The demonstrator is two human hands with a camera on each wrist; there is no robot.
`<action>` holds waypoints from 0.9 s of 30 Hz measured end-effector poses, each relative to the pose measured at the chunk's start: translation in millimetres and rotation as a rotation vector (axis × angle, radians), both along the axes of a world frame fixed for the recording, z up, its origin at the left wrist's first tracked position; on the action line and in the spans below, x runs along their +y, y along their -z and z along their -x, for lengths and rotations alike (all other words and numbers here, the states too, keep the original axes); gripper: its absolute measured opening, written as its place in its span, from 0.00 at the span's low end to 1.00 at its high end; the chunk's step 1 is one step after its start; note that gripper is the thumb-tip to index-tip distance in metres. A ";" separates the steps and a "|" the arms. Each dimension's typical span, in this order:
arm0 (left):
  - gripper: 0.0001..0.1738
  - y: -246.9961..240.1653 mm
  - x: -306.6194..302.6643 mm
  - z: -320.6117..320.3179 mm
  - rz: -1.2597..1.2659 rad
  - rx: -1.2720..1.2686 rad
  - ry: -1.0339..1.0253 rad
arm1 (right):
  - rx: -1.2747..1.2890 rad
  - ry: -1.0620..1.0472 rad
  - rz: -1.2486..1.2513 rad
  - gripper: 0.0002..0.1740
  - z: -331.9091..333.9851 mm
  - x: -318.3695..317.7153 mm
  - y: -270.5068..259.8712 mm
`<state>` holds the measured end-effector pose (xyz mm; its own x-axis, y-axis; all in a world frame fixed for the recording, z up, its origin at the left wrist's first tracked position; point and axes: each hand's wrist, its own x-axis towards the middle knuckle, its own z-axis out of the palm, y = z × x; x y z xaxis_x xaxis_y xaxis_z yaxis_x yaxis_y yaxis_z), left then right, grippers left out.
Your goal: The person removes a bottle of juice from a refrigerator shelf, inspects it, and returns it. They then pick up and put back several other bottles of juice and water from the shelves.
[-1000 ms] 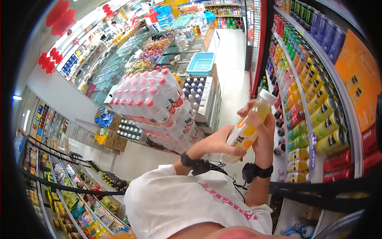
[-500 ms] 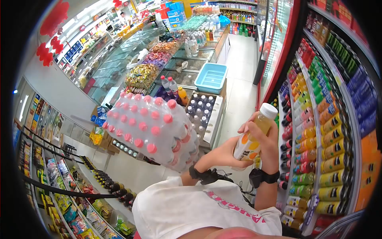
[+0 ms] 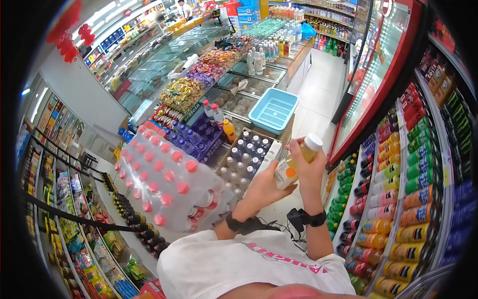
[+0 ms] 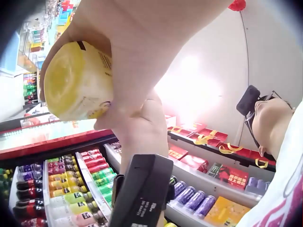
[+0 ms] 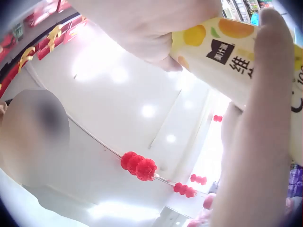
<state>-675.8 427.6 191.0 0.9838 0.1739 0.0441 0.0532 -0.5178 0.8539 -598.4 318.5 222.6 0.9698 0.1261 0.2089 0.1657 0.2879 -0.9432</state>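
Note:
A bottle of yellow juice (image 3: 294, 167) with a white cap and a label with orange fruit is held tilted in both hands, its cap up and to the right in the head view. My left hand (image 3: 264, 188) grips its lower part. My right hand (image 3: 310, 169) curls round the upper part, just below the cap. In the left wrist view the bottle's yellow base (image 4: 64, 82) faces the camera. In the right wrist view the label (image 5: 220, 52) shows dark characters and oranges, partly covered by fingers.
Shrink-wrapped bottles with pink caps (image 3: 174, 187) are stacked at left. Beyond stand a box of dark bottles (image 3: 249, 154) and a blue plastic basket (image 3: 274, 108) on a counter. Drink shelves (image 3: 398, 199) line the right side; snack shelves (image 3: 84, 234) curve along the left.
Both hands keep hold of the juice bottle, which has moved left in the head view. The basket and stacked bottles appear lower and nearer, and more of the drink shelves shows.

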 end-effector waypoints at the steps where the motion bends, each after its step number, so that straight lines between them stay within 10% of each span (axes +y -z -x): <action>1: 0.39 -1.1 -4.9 -11.0 -0.018 0.042 -0.015 | 0.029 -0.049 -0.019 0.12 -14.0 -8.6 -0.7; 11: 0.39 -14.0 -52.0 -112.6 0.595 0.302 0.528 | 0.005 -1.025 -0.508 0.21 -147.3 -103.1 19.2; 18: 0.39 -11.1 -59.9 -209.1 0.084 -0.074 0.282 | 0.089 -0.363 -0.160 0.13 -211.8 -129.8 36.7; 23: 0.36 -0.1 -63.9 -289.0 0.199 -0.314 0.310 | -0.091 -0.109 0.438 0.14 -249.7 -110.7 61.9; 27: 0.26 15.3 -63.2 -350.7 0.630 -0.221 0.401 | -0.064 -0.151 0.417 0.20 -281.8 -86.0 82.6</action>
